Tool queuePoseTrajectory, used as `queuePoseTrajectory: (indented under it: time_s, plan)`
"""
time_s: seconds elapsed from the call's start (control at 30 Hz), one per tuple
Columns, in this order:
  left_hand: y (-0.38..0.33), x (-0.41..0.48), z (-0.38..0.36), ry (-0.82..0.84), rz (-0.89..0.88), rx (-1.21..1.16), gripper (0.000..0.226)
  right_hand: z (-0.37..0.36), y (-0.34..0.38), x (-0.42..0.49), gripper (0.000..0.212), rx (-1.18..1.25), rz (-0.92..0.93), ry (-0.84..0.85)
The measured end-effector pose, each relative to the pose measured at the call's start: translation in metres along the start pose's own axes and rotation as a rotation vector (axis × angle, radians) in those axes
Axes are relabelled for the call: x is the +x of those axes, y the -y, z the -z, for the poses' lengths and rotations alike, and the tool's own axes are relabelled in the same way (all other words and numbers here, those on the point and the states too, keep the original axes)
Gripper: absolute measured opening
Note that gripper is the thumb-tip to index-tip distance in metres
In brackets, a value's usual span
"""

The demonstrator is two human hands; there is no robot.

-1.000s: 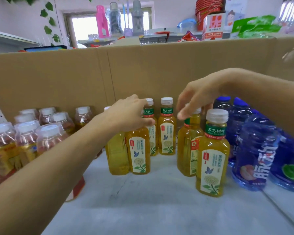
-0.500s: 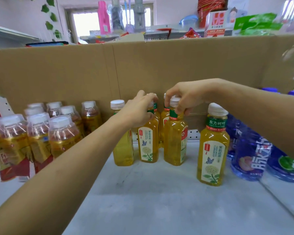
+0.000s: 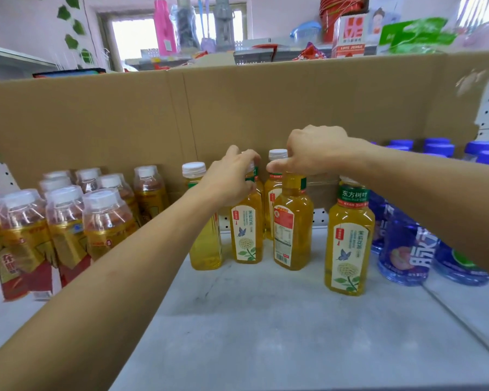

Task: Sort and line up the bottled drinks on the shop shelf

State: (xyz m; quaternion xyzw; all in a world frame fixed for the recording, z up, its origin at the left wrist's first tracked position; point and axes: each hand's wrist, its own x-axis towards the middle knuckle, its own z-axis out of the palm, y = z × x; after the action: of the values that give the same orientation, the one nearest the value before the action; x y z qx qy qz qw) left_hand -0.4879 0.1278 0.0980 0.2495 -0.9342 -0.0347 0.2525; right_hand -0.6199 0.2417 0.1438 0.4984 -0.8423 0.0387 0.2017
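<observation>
Left hand (image 3: 232, 179), fingers clamped round the top of the label-front tea bottle (image 3: 246, 230). Right hand (image 3: 315, 150), fingers pinching the cap of the barcode-side tea bottle (image 3: 292, 221) just beside it. Both stand upright mid-shelf (image 3: 266, 334) near the cardboard backing (image 3: 110, 122). A lone tea bottle (image 3: 349, 241) stands front right, blue bottles (image 3: 404, 244) far right, wrapped amber bottles (image 3: 68, 221) left.

— Where's the left hand (image 3: 232, 176)?
— Centre of the frame. The left forearm (image 3: 110, 277) runs up from the lower left, and the fingers curl over the top of the flower-label bottle (image 3: 247, 232).
— And the right hand (image 3: 314, 150)?
— Just right of it and slightly higher, knuckles up. The right forearm (image 3: 435, 187) enters from the right edge, and thumb and fingers pinch the neck of the barcode-side bottle (image 3: 292, 221). The hands are near each other, not touching.
</observation>
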Motion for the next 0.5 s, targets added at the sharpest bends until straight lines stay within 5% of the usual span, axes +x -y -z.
queuePoseTrajectory:
  time_s: [0.2, 0.33, 0.43, 0.5]
  plan:
    - [0.0, -0.019, -0.015, -0.068, 0.124, -0.28, 0.088, 0.017, -0.004, -0.006, 0.041, 0.239, 0.215, 0.326]
    - [-0.005, -0.041, -0.046, -0.193, 0.172, -0.61, 0.098, 0.008, 0.002, -0.012, 0.044, 0.153, 0.101, 0.085]
    - [-0.003, -0.052, -0.068, -0.241, 0.194, -0.69, 0.103, -0.007, 0.015, -0.021, 0.053, 0.027, 0.027, -0.117]
    - [0.002, -0.058, -0.08, -0.221, 0.207, -0.69, 0.108, -0.018, 0.018, -0.027, 0.054, 0.148, 0.017, -0.126]
